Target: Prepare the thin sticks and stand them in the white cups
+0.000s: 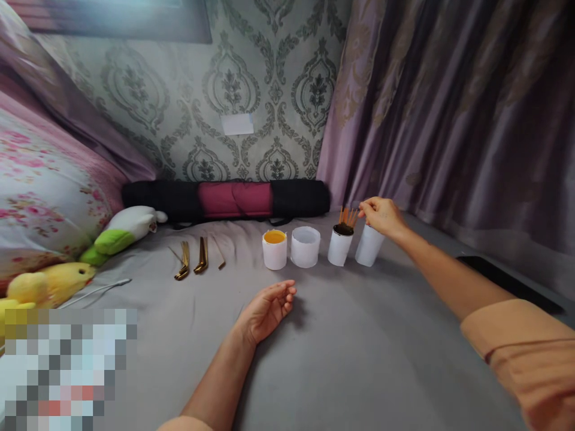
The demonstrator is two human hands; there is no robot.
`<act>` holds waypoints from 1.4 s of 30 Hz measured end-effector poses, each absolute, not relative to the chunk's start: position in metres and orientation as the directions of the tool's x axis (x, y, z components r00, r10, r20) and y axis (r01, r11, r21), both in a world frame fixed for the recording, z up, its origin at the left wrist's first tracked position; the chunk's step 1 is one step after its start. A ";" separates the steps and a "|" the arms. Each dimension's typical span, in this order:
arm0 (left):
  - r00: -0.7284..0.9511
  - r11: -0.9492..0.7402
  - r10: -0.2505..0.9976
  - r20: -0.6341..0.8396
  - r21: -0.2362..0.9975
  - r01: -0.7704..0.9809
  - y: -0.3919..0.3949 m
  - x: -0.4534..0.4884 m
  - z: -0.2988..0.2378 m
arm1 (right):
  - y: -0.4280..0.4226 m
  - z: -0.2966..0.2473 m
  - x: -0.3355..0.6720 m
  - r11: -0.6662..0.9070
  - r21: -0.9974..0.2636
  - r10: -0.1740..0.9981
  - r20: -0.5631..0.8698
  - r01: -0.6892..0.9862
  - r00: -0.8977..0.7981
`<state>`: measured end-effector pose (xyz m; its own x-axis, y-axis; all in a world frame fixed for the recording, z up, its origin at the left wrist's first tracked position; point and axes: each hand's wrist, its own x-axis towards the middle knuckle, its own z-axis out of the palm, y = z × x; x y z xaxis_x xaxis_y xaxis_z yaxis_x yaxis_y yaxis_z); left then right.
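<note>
Partway, I'd judge: metal pieces [202, 259] laid at 11 o'clock, sticks [345, 217] upright in a cup [340, 251] at 1. My right hand [383, 215] beside them, can't tell if pinching one; left hand [270, 310] empty, fingers loosely curled.

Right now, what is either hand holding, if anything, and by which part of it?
The left hand holds nothing visible. The right hand is beside the tops of the thin sticks; whether it pinches one cannot be told.
</note>
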<state>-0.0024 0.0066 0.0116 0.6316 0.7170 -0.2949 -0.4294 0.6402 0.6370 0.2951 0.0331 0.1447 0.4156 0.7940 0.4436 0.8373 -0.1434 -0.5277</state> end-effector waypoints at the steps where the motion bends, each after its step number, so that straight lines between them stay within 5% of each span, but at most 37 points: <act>1: 0.632 0.640 0.717 -0.294 0.637 -0.430 0.007 -0.002 0.011 | 0.033 0.144 0.294 -0.146 -0.527 0.797 0.439 0.837 0.416; 42: 0.624 0.641 0.720 -0.305 0.638 -0.428 0.008 -0.002 0.013 | 0.040 0.132 0.268 -0.251 -0.662 0.793 0.277 0.706 0.542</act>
